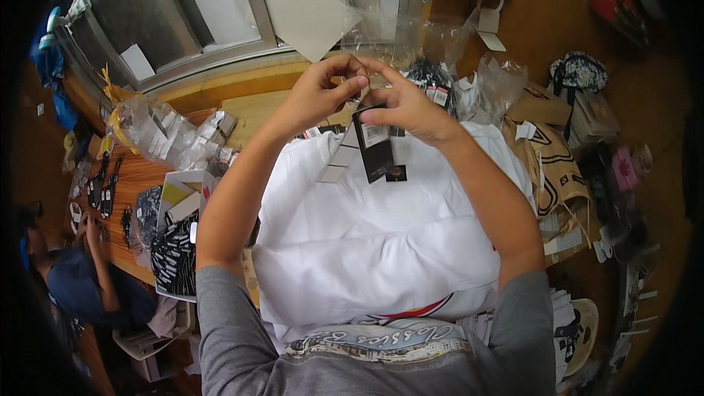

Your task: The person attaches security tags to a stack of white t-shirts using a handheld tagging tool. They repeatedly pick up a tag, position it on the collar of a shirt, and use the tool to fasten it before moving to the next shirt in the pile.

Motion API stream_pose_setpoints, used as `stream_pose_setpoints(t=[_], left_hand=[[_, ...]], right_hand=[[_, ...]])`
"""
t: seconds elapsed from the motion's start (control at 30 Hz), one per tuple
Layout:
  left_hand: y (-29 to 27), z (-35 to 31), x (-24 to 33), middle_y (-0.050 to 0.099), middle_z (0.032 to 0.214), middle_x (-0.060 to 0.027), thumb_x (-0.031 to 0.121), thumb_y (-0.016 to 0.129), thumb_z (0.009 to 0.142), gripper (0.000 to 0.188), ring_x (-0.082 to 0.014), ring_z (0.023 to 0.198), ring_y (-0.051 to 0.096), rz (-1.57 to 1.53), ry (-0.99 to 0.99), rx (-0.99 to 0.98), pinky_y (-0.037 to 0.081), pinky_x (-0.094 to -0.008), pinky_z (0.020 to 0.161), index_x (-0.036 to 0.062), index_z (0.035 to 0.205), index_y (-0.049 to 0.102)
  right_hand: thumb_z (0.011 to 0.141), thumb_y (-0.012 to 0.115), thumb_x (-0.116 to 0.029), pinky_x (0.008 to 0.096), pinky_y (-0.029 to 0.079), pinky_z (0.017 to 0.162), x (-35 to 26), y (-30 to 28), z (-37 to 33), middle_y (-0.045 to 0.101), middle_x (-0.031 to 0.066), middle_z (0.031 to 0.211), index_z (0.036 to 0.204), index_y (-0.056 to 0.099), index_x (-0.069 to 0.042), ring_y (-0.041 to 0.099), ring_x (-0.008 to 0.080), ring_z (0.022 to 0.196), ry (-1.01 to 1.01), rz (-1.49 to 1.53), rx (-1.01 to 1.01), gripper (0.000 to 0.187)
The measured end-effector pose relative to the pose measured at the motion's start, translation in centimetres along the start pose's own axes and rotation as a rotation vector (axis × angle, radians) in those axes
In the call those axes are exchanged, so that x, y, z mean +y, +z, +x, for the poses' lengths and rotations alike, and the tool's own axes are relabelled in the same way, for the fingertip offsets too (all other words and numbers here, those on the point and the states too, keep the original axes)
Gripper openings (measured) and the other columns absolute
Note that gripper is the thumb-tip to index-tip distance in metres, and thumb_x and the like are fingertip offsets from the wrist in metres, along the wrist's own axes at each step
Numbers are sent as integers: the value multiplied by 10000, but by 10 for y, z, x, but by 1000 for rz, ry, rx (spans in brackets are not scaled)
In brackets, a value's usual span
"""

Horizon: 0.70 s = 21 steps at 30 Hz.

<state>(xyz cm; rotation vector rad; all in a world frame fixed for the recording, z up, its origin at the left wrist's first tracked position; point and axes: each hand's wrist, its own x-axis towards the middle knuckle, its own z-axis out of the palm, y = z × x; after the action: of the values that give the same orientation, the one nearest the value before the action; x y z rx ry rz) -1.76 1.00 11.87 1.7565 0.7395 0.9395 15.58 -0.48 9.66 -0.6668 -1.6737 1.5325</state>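
My left hand point(330, 92) and my right hand point(411, 108) meet above a white garment point(389, 220), which looks like a shirt and spreads across the table in front of me. Between my right thumb and fingers are hang tags: a black tag point(378, 158) with a pale label, and a white tag point(339, 163) fanned out to its left. A small dark square tag point(396, 174) shows just below them. My left fingers are pinched close to the top of the tags; whatever lies in that pinch is too small to make out.
At the left stands a box of black-and-white tags point(174, 253), near a clear plastic bag point(158, 132) of small packets. More tags point(438, 94) and clear plastic lie behind my hands. A brown paper bag point(557, 165) sits right. Another person point(92, 279) works at the far left.
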Motion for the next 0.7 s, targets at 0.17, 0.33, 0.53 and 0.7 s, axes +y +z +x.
stream_pose_setpoints(t=[0.17,0.33,0.53,0.7], left_hand=[[3,-33,-21,549,646,7,102,588,741,102,-31,505,406,131,-225,-181,309,-174,422,22,801,606],[34,-49,-57,594,658,-18,50,605,682,88,-72,539,465,329,-314,-347,374,-212,502,26,764,626],[47,-37,-115,569,619,-26,-37,542,681,119,-61,555,488,452,-185,-260,397,-197,503,1,769,613],[69,-19,-110,556,644,-42,-68,533,688,95,-83,572,513,-8,-280,-6,412,-189,509,-18,768,542]], right_hand=[[623,580,39,174,378,615,-35,-52,-66,510,-1,784,1078,474,-48,462,59,729,195,-351,-148,475],[600,596,39,257,426,612,-24,-82,-102,530,48,762,1033,487,-103,507,141,663,570,-919,-315,469],[607,619,-16,315,426,693,67,-70,-99,579,103,818,988,517,-46,550,241,736,161,-1678,41,396],[648,588,7,284,458,615,87,-7,-57,603,135,773,938,550,10,584,200,691,168,-641,323,292]])
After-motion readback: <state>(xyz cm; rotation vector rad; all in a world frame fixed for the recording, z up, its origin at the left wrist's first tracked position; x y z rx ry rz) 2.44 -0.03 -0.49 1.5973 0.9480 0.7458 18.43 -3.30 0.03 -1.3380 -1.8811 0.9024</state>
